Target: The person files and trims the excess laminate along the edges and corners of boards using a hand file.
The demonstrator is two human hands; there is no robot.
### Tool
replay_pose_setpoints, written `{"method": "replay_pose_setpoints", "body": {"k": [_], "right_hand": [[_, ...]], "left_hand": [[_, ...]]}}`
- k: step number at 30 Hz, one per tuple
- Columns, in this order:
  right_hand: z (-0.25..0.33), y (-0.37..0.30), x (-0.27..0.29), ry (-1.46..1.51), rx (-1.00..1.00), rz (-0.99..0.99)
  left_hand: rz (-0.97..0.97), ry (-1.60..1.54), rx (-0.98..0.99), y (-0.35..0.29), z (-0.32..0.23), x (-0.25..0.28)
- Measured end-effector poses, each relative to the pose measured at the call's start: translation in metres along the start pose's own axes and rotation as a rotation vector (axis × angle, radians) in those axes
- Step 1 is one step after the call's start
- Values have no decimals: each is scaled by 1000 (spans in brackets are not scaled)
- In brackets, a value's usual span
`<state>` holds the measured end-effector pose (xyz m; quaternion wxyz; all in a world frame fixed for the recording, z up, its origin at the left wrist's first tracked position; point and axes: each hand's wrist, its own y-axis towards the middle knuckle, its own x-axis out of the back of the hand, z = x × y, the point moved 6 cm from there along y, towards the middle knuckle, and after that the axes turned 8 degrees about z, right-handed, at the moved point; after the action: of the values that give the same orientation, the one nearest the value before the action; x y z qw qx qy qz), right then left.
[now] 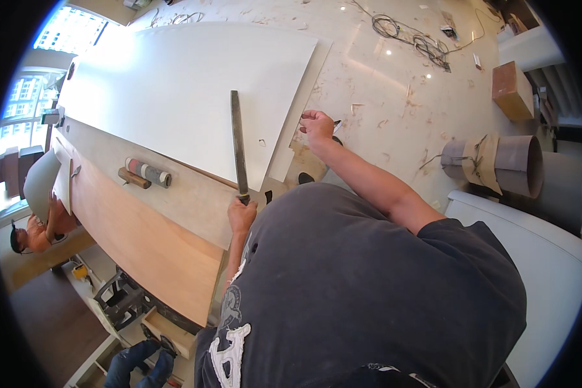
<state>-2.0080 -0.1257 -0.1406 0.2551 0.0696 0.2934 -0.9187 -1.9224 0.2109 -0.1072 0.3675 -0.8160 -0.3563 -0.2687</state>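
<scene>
My left hand (242,215) is closed round the handle of a long flat metal file (237,139). The file's dark blade points away from me over the near part of a large white panel (194,84). My right hand (317,127) is stretched out beside the panel's right edge, fingers curled into a pinch. What those fingers hold, if anything, is too small to tell. A small curled shaving (262,142) lies on the white surface, right of the file.
Left of the panel, a roll (147,172) lies beside a wooden block (134,178) near a long wood sheet (149,239). At far left, a person (42,229) is next to a curved sheet. Coiled cables (410,42), a box (513,92) and tied rolled sheets (491,165) lie right.
</scene>
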Motion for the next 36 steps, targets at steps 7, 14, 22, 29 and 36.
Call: {"method": "replay_pose_setpoints", "body": {"k": [7,14,22,29,36], "right_hand": [[14,-8,-8,-142,-26,-147],[5,6,-12,-169,-114,-42],[-10,18,-2,-82,-56,72],[-20,6,14,130,-147,107],[-10,1,-6,-142,-197,-12]], "left_hand": [[29,25,24,1,3,2],[78,-1,78,-1,0,-1],[51,24,57,-3,-10,1],[61,-95,32,-6,-21,5],[73,-80,21,-6,-29,7]]}}
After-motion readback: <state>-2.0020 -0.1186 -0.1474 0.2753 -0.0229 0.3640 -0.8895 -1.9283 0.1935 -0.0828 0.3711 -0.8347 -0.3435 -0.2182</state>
